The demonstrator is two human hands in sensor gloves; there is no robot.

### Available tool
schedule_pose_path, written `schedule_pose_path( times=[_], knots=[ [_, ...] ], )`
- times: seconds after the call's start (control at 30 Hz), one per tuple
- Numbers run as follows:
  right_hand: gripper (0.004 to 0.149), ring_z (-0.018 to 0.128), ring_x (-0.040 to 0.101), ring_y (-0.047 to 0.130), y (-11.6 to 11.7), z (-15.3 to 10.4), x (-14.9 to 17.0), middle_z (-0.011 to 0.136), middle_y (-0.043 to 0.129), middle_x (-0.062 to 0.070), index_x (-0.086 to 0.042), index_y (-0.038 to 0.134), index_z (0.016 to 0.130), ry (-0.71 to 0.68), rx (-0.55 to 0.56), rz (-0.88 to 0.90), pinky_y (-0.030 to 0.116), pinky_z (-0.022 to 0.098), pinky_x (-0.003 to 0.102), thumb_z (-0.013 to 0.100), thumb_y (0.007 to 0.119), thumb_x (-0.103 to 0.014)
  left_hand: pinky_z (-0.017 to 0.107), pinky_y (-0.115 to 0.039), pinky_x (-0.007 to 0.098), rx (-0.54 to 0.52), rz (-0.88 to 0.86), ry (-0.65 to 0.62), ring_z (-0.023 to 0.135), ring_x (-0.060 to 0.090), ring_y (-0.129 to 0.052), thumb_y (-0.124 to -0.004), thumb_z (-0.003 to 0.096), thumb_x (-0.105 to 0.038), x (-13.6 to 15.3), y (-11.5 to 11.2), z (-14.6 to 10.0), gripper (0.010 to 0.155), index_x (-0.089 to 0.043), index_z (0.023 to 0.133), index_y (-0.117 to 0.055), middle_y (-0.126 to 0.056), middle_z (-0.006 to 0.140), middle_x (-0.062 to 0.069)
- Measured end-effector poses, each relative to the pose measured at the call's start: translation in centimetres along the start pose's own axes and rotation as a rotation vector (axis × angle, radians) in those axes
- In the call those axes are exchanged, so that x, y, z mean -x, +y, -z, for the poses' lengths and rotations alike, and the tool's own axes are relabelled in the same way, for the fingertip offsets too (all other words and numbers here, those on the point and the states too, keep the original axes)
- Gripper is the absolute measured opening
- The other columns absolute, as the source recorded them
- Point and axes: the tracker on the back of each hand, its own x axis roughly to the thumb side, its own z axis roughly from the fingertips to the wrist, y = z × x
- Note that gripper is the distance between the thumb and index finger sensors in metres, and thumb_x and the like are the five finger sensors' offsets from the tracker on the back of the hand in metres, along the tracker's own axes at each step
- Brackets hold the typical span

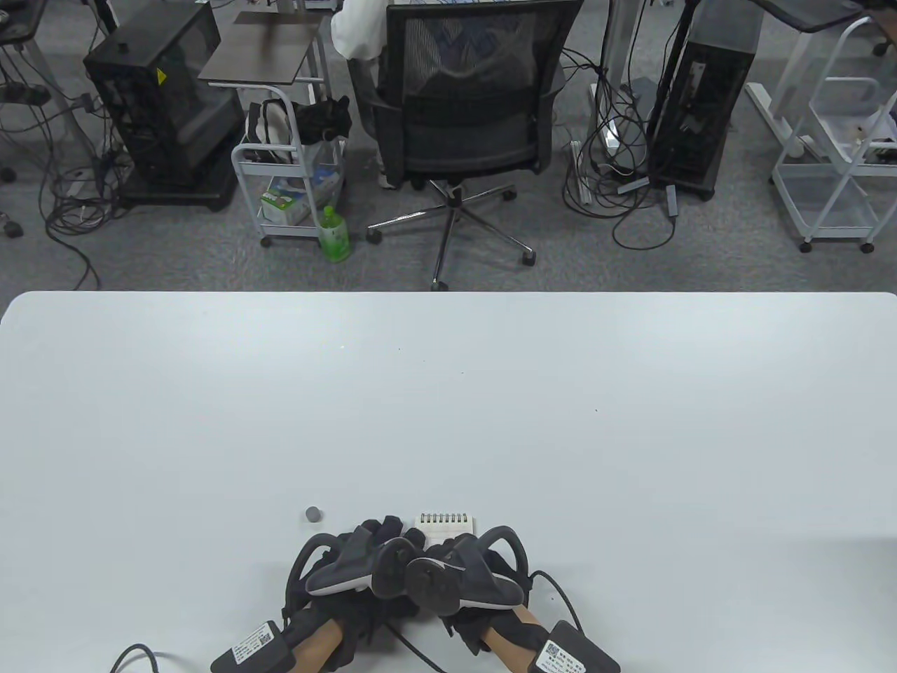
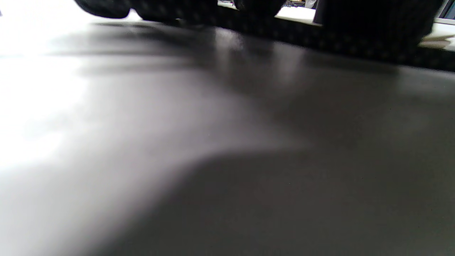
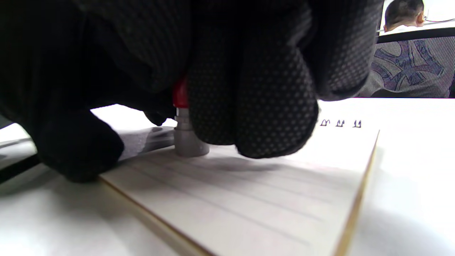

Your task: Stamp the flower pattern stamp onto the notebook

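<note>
A small spiral notebook (image 1: pixel 446 526) lies open near the table's front edge, mostly hidden by both hands; its lined page (image 3: pixel 256 199) fills the right wrist view. My right hand (image 1: pixel 466 561) grips a stamp (image 3: pixel 185 131) with a red upper part and grey base. The base stands upright on the page. My left hand (image 1: pixel 364 554) lies on the table at the notebook's left edge; its fingers (image 2: pixel 170 9) show only as dark shapes, and whether they touch the notebook is unclear. A small grey cap (image 1: pixel 313 514) sits on the table to the left.
The white table (image 1: pixel 448 392) stretches far beyond the hands. Behind it stand an office chair (image 1: pixel 466 105), a wire cart (image 1: pixel 291 175) and a green bottle (image 1: pixel 335 235) on the floor.
</note>
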Motion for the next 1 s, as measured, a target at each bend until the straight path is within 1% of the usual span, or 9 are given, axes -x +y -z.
schedule_pose_path(
  times=[0.1,0.23,0.37,0.53,0.63,1.0],
  knots=[
    [0.043,0.042,0.03,0.109,0.09,-0.09,-0.04,0.06,0.099,0.018,-0.018,0.084,0.082,0.009,0.004,0.006,0.085,0.047,0.052,0.039,0.085,-0.027,0.066,-0.046,0.064,0.004,0.001,-0.001,0.099,0.047,-0.038,-0.07,0.0336,-0.062,-0.04,0.11,0.05,0.089,-0.022,0.107,-0.037,-0.031,0.112,0.018],
    [0.043,0.043,0.03,0.109,0.14,-0.05,0.01,0.06,0.098,0.019,-0.018,0.083,0.083,0.033,-0.019,0.028,0.085,0.047,0.052,0.04,0.084,-0.026,0.066,-0.046,0.064,-0.001,0.002,-0.002,0.099,0.047,-0.038,-0.069,0.0333,-0.062,-0.03,0.09,0.04,0.089,-0.022,0.106,-0.037,-0.031,0.112,0.018],
    [0.043,0.042,0.031,0.109,0.25,-0.02,-0.05,0.06,0.098,0.019,-0.018,0.083,0.082,0.041,-0.016,0.033,0.085,0.046,0.052,0.04,0.084,-0.026,0.066,-0.046,0.064,-0.001,0.002,-0.002,0.099,0.046,-0.038,-0.069,0.0333,-0.062,-0.05,0.07,0.05,0.089,-0.022,0.106,-0.037,-0.031,0.112,0.017],
    [0.043,0.04,0.031,0.109,0.35,-0.02,0.16,0.059,0.098,0.019,-0.02,0.083,0.082,0.047,-0.007,0.055,0.089,0.037,0.047,0.04,0.084,-0.026,0.066,-0.045,0.064,0.0,0.003,-0.003,0.1,0.046,-0.038,-0.069,0.0334,-0.062,-0.03,0.05,0.05,0.089,-0.022,0.106,-0.037,-0.03,0.112,0.018],
    [0.043,0.041,0.032,0.109,0.34,0.15,0.17,0.059,0.098,0.02,-0.019,0.083,0.082,0.057,-0.03,0.065,0.089,0.036,0.047,0.04,0.084,-0.026,0.066,-0.045,0.064,0.0,0.004,-0.003,0.1,0.046,-0.038,-0.069,0.0334,-0.062,-0.04,0.05,0.06,0.089,-0.022,0.106,-0.037,-0.03,0.112,0.018],
    [0.043,0.042,0.032,0.108,0.46,0.15,0.6,0.06,0.098,0.02,-0.02,0.082,0.083,0.054,-0.035,0.095,0.088,0.038,0.047,0.04,0.084,-0.027,0.066,-0.046,0.064,-0.002,0.006,-0.01,0.099,0.047,-0.038,-0.069,0.0334,-0.062,0.0,0.08,0.06,0.089,-0.022,0.106,-0.037,-0.031,0.112,0.018]
  ],
)
